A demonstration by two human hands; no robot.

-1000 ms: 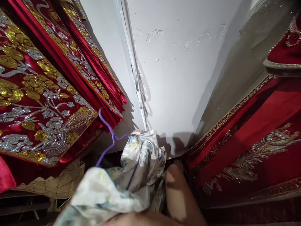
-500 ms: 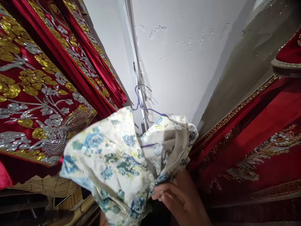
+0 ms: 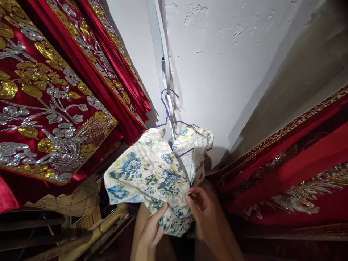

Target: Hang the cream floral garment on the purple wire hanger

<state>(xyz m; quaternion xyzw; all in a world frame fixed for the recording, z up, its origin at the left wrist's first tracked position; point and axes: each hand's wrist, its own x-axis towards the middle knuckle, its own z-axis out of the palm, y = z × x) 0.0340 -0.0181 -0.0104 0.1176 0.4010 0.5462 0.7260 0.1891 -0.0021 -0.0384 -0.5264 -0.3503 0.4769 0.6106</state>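
A white blouse (image 3: 160, 174) with blue and green flowers hangs on a purple hanger (image 3: 168, 116), its neckline falling in a V at the front. The hanger's hook rests on a pale metal strip along the wall. My left hand (image 3: 149, 230) grips the blouse's lower front, thumb on top and the other fingers mostly behind the cloth. With thumb and fingertips, my right hand (image 3: 202, 206) pinches the front edge at the bottom of the V. Whether a fastener lies in that pinch I cannot make out.
Red cloth (image 3: 62, 98) with gold and silver embroidery hangs at the left. Another red embroidered cloth (image 3: 293, 174) is on the right. Wooden furniture (image 3: 108, 221) stands low at the left. Behind the blouse is a white wall (image 3: 212, 79) with peeling paint.
My left hand, mostly hidden before, now shows holding the lower front. The blouse hangs straighter and more of its fringed hem is visible. My right hand still pinches the front edge.
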